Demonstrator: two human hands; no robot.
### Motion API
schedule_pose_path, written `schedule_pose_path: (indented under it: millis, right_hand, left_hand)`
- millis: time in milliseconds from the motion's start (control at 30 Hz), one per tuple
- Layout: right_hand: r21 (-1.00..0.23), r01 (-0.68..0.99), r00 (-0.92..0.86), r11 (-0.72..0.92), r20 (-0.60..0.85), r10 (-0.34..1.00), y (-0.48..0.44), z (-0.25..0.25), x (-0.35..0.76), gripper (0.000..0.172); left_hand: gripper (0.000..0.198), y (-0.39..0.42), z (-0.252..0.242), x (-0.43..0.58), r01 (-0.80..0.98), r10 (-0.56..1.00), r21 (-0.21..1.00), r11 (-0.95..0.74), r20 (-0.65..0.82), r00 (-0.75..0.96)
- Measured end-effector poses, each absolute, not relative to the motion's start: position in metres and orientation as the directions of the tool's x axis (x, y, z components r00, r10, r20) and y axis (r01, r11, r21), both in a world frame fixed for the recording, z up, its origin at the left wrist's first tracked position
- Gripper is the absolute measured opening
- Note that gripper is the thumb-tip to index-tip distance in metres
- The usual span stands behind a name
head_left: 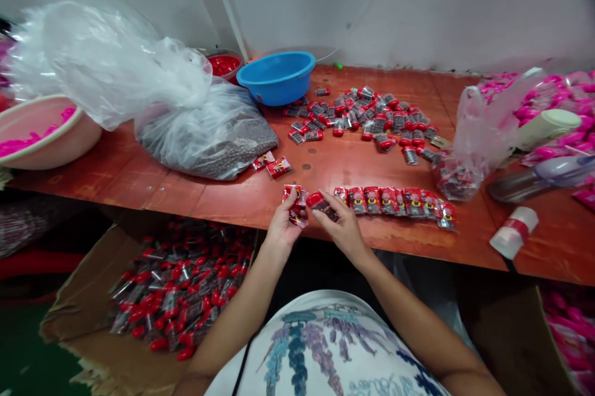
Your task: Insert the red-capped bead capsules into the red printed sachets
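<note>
In the head view my left hand (284, 225) grips a small stack of red printed packets (296, 213) near the table's front edge. My right hand (344, 225) is closed around a small clear container with a red cap (320, 202), filled with something dark, held close beside the packets. To the right of that hand runs a row of containers in red printed sleeves (388, 201). Two more printed packets (277, 167) lie beyond my left hand. Farther back is a loose pile of red-capped containers (362, 114).
A clear plastic bag of dark beads (218, 136) sits at left, near a blue basin (274, 77) and a pale basin (69, 142). A cardboard box (88, 321) of red-capped containers stands below the table. Pink items (558, 98) and a white roll (514, 233) are at right.
</note>
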State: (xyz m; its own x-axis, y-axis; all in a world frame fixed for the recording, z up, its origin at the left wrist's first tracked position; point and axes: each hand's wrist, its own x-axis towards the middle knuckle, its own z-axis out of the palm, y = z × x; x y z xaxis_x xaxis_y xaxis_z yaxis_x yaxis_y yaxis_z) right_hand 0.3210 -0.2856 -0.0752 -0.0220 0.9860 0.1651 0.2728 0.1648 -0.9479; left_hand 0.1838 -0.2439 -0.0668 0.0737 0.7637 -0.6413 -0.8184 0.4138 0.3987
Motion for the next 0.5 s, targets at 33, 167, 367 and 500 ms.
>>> schedule_pose_path:
  millis: [33,167,367,500]
  right_hand:
    - [-0.946,0.283,-0.015,0.161,0.164,0.986,-0.286,-0.076,0.321,0.046]
    - [-0.933,0.326,-0.001,0.151,0.16,0.987,-0.284,-0.081,0.326,0.048]
    - [-0.941,0.265,-0.138,0.212,0.18,0.974,-0.29,-0.076,0.33,0.044]
    - [-0.982,0.16,-0.027,0.096,0.093,0.995,-0.292,-0.077,0.33,0.042]
  left_hand:
    - [0.011,-0.245,-0.067,0.187,-0.812,0.766,0.41,0.415,-0.639,0.07]
    - [0.01,-0.249,-0.065,0.196,-0.789,0.79,0.472,0.393,-0.613,0.027]
    - [0.022,-0.254,-0.065,0.202,-0.759,0.866,0.577,0.301,-0.498,-0.034]
    - [0.023,-0.256,-0.061,0.205,-0.724,0.886,0.627,0.287,-0.461,-0.048]
